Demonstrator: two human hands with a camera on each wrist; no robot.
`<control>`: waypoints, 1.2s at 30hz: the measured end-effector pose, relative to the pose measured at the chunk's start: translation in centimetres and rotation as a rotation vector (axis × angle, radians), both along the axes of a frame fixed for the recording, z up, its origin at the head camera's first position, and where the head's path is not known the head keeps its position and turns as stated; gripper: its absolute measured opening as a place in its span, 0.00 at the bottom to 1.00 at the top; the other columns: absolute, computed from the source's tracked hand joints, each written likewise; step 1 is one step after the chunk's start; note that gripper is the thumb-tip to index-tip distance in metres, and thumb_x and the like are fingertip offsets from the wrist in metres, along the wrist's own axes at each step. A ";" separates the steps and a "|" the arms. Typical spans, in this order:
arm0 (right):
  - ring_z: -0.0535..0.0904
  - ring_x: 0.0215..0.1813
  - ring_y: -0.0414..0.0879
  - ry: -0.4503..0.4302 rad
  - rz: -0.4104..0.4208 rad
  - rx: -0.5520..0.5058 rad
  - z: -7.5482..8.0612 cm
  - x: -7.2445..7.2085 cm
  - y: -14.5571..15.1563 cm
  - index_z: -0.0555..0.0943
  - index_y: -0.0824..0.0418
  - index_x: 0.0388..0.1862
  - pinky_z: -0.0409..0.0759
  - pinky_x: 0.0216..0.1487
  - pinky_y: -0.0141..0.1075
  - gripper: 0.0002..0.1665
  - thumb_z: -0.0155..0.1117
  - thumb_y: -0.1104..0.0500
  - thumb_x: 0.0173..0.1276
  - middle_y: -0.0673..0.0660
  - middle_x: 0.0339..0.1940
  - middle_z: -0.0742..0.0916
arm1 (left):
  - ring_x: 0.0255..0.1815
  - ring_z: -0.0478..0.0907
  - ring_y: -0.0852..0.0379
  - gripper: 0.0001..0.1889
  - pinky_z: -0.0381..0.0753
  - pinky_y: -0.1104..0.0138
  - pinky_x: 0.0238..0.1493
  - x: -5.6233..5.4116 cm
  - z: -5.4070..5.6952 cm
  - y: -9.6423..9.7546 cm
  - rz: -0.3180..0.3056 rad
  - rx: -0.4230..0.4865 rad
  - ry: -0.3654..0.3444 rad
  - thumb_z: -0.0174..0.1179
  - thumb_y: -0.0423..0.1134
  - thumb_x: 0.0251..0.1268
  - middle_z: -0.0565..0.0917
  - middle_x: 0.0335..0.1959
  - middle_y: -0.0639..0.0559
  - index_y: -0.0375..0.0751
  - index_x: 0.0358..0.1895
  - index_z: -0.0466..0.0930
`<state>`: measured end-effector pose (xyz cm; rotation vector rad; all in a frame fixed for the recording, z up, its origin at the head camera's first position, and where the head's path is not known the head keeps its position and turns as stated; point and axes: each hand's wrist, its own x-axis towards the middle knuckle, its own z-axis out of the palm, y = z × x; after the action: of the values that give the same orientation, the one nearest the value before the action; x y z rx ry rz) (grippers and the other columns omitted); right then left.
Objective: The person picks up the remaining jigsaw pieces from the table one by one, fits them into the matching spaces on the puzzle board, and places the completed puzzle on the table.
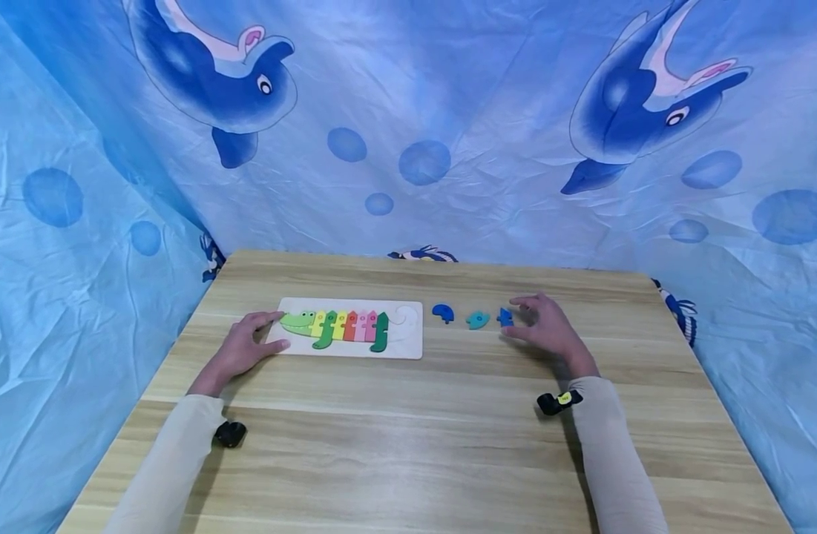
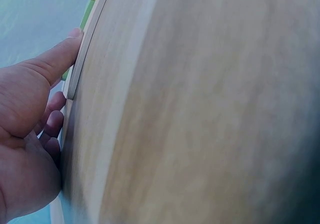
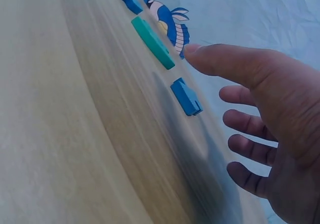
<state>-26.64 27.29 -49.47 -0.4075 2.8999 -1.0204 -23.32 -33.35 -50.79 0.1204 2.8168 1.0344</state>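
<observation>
A white puzzle board [image 1: 404,341] lies left of the table's middle, holding a crocodile of coloured wooden pieces [image 1: 350,325]. At its tail end only a curled outline shows. My left hand [image 1: 243,348] rests at the board's left end; its thumb [image 2: 62,53] touches the board edge, other fingers partly hidden behind. Right of the board lie a dark blue rounded piece [image 1: 442,312], a teal leaf-shaped piece [image 1: 478,320] and a blue notched piece [image 1: 504,317]. Around that last piece my right hand [image 1: 545,326] hovers, thumb and fingers apart, not touching it in the right wrist view.
The wooden table [image 1: 395,437] extends in front of both hands. Blue cloth [image 1: 488,215] with printed dolphins hangs behind the table and along its sides. Each sleeve carries a small black device, one on the left wrist [image 1: 231,434], one on the right wrist [image 1: 556,403].
</observation>
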 end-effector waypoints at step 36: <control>0.77 0.47 0.54 -0.008 0.003 0.021 -1.2 -0.6 -0.4 0.84 0.67 0.58 0.76 0.48 0.47 0.30 0.77 0.50 0.63 0.63 0.49 0.83 | 0.76 0.51 0.26 0.41 0.53 0.32 0.71 -0.2 -0.2 -0.3 0.003 -0.006 -0.009 0.68 0.55 0.67 0.58 0.78 0.30 0.43 0.78 0.64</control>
<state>-27.20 26.85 -50.70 -0.4063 2.8996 -0.9873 -23.53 -33.64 -50.99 0.1111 2.8127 1.0241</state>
